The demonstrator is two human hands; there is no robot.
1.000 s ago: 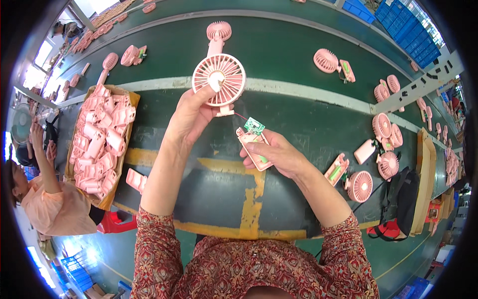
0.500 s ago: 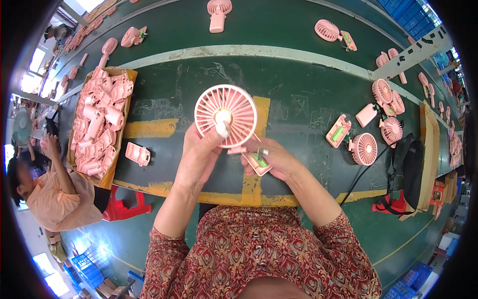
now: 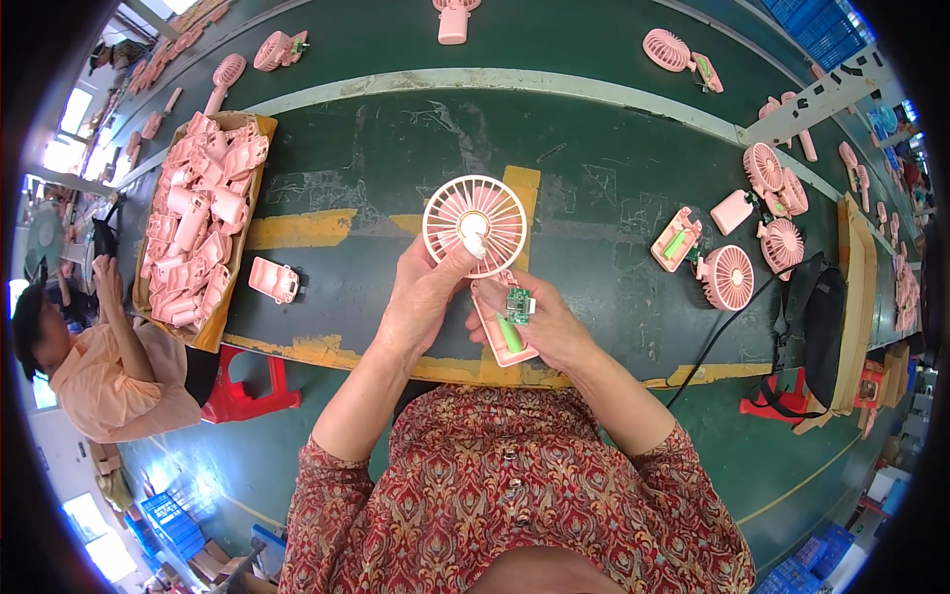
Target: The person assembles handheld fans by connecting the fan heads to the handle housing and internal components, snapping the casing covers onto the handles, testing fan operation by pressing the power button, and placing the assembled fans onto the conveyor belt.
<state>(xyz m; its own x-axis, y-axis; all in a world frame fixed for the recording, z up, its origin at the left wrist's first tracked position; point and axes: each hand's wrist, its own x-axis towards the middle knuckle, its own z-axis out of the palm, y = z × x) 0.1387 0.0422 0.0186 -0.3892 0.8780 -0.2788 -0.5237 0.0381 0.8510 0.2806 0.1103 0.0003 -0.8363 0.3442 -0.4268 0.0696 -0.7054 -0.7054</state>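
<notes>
Above the near part of the table, my left hand (image 3: 421, 302) grips a pink handheld fan by its round grille (image 3: 500, 220). Its thumb, with a white covering on the tip, presses near the middle of the grille. My right hand (image 3: 559, 332) is closed round the fan's open handle half (image 3: 487, 315), just below the grille. Inside that half lies a green cylindrical battery (image 3: 510, 337). A small green circuit board (image 3: 519, 306) stands out by the right thumb. Some of the right fingers are hidden behind the handle.
At the left, a cardboard box (image 3: 245, 243) is heaped with pink handle shells; a loose shell (image 3: 273, 280) lies beside it. Several fans, one a pink fan (image 3: 729, 277), and a black bag (image 3: 823, 337) are at the right. More fans lie beyond the pale rail (image 3: 475, 81). A person (image 3: 119, 386) sits at left.
The fan has shifted right, its grille tilting. The handle half has turned, so the circuit board and battery show more plainly. Both hands keep their hold. The view has shifted slightly.
</notes>
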